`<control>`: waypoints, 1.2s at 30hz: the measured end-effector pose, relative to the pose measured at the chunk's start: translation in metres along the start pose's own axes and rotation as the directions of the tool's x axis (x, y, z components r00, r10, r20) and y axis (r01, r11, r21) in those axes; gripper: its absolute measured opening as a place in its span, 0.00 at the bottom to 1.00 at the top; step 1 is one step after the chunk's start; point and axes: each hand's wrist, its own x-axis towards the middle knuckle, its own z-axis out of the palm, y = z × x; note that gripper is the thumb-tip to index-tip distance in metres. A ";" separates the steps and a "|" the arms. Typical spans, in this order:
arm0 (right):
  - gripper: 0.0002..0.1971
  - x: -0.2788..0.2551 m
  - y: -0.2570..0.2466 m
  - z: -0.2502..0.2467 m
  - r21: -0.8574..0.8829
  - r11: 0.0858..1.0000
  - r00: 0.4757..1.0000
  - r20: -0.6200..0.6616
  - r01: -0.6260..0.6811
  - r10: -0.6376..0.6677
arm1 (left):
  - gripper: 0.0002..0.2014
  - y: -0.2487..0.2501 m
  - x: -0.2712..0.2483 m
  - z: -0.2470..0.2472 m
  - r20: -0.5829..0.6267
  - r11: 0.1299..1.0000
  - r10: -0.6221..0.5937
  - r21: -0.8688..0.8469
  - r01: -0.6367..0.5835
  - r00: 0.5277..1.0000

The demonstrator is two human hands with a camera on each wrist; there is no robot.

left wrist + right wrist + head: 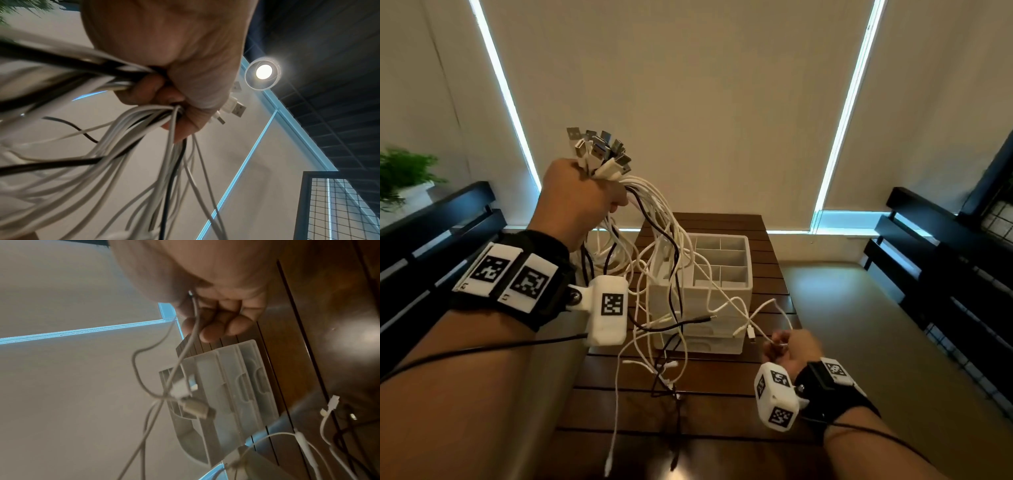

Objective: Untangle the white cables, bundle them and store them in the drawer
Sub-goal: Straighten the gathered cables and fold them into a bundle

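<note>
My left hand is raised above the table and grips a thick bunch of white cables mixed with a few black ones, its fingers wrapped round them. Their USB plugs stick up out of the fist. The loose ends hang in a tangle in front of the white drawer organizer. Low at the right, my right hand pinches the end of one thin white cable that runs back into the tangle. The drawers on the organizer's front look closed.
The organizer stands on a dark wooden slatted table, with open compartments on top. Dark benches flank the table on both sides. A green plant sits at the far left, and a wire grid panel stands at the right.
</note>
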 end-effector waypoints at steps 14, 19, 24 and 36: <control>0.08 0.018 0.005 -0.012 -0.371 0.916 0.949 -0.204 0.152 -0.240 | 0.09 -0.013 0.005 -0.006 -0.033 0.999 -0.036 0.032 0.037 0.999; 0.12 0.016 0.007 -0.022 -0.616 0.718 0.878 -0.086 0.324 -0.470 | 0.08 -0.016 0.015 -0.008 -0.057 0.998 -0.062 0.015 0.063 0.996; 0.16 0.034 0.008 -0.030 -0.323 0.944 0.973 -0.184 0.074 -0.139 | 0.07 -0.019 0.015 -0.007 -0.053 0.998 -0.064 0.003 0.064 0.997; 0.13 -0.021 0.000 0.004 -0.797 0.449 0.853 0.151 0.403 -0.499 | 0.06 0.001 -0.010 0.028 0.306 0.963 0.119 0.198 -0.185 0.945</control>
